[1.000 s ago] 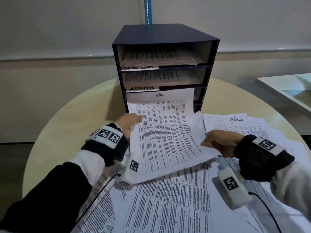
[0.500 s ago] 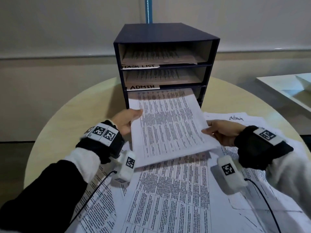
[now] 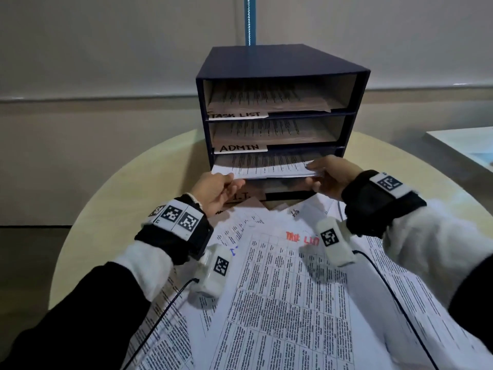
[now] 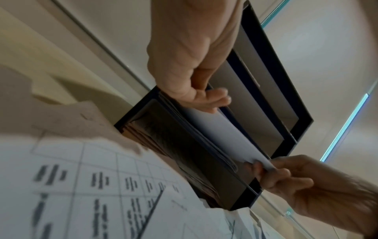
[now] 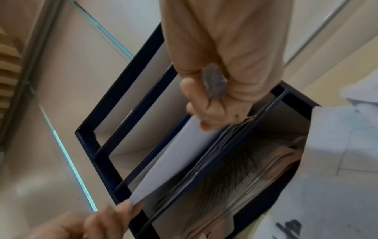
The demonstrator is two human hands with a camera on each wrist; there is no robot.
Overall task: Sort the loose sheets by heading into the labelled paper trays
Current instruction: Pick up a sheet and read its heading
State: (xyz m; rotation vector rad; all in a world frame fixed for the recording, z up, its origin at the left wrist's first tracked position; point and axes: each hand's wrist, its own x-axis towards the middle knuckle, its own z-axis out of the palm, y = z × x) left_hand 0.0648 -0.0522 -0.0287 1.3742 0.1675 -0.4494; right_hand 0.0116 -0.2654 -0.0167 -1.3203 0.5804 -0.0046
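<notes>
A dark blue tray unit (image 3: 280,62) stands at the back of the round table. Its top tray is labelled TASK LIST (image 3: 237,115), the second ADMIN (image 3: 240,148), and a partly hidden I.T. label (image 3: 242,195) sits on the lowest. A printed sheet (image 3: 266,169) lies mostly inside the third tray, whose label is hidden. My left hand (image 3: 229,182) pinches its near left corner and my right hand (image 3: 314,174) pinches its near right corner. The wrist views show the same sheet (image 4: 220,129) (image 5: 174,161) held by the left hand (image 4: 204,97) and the right hand (image 5: 210,113).
Several loose printed sheets (image 3: 280,303) cover the near half of the table (image 3: 120,209), one with a red heading (image 3: 301,240). A blue pole (image 3: 249,20) rises behind the unit. A white table (image 3: 466,145) stands to the right.
The sheet has slid forward from over the table into the third tray. Both hands have moved with it up to the tray's mouth.
</notes>
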